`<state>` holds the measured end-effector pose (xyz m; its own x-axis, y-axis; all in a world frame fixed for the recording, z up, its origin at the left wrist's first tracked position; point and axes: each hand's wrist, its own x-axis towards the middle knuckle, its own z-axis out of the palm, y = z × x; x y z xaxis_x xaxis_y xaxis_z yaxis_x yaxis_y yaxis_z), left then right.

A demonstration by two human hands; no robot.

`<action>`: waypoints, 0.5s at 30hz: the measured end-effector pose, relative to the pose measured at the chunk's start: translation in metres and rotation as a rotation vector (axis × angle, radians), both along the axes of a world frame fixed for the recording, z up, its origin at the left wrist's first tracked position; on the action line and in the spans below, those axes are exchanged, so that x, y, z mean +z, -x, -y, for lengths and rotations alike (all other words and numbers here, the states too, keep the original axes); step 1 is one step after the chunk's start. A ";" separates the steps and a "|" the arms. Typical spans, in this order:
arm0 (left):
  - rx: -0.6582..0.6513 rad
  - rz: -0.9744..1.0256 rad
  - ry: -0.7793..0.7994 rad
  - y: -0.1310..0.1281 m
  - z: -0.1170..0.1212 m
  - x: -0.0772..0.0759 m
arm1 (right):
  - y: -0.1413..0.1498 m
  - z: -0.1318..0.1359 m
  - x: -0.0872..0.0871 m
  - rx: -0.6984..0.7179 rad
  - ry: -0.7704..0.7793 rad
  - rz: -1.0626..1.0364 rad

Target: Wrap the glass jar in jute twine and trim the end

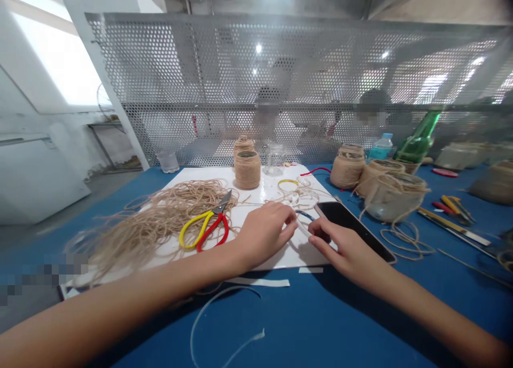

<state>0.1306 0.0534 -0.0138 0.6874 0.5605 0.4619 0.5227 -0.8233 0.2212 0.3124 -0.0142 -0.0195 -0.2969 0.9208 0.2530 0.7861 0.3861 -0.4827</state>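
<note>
My left hand (pixel 264 232) and my right hand (pixel 347 245) pinch a thin white strip (pixel 303 229) between them, one at each end, above the front of a white board (pixel 280 258). A dark blue curved band (pixel 305 214) shows just behind the strip; whether the two are joined I cannot tell. Scissors (pixel 214 216) with one yellow and one red handle lie with blades apart, left of my left hand, on a heap of jute twine (pixel 184 197). Beside my right hand rests a black-screened phone (pixel 352 226).
Twine-wrapped jars (pixel 247 170) stand behind the hands, with more wrapped jars (pixel 347 170), a green bottle (pixel 420 138) and a blue-labelled bottle (pixel 380 146) at right. A clear tube (pixel 196 325) and paper strip (pixel 264 282) lie in front. A perforated metal screen (pixel 224 79) bounds the back.
</note>
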 end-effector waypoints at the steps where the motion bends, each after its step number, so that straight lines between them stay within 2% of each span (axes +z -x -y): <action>1: -0.002 0.013 0.005 0.000 0.000 0.000 | 0.000 0.000 -0.002 0.003 -0.019 -0.004; 5: -0.051 0.056 0.079 0.001 0.002 0.006 | -0.003 -0.001 -0.005 -0.004 -0.021 -0.017; 10: -0.084 0.044 0.289 0.010 0.005 0.017 | -0.005 -0.002 -0.005 0.060 0.138 -0.026; 15: -0.050 0.006 0.278 0.020 0.009 0.020 | -0.004 -0.002 -0.005 0.029 0.173 -0.032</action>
<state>0.1104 0.0448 0.0058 0.7152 0.6319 0.2987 0.4812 -0.7551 0.4452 0.3163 -0.0118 -0.0245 -0.3179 0.9427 0.1014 0.7590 0.3171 -0.5686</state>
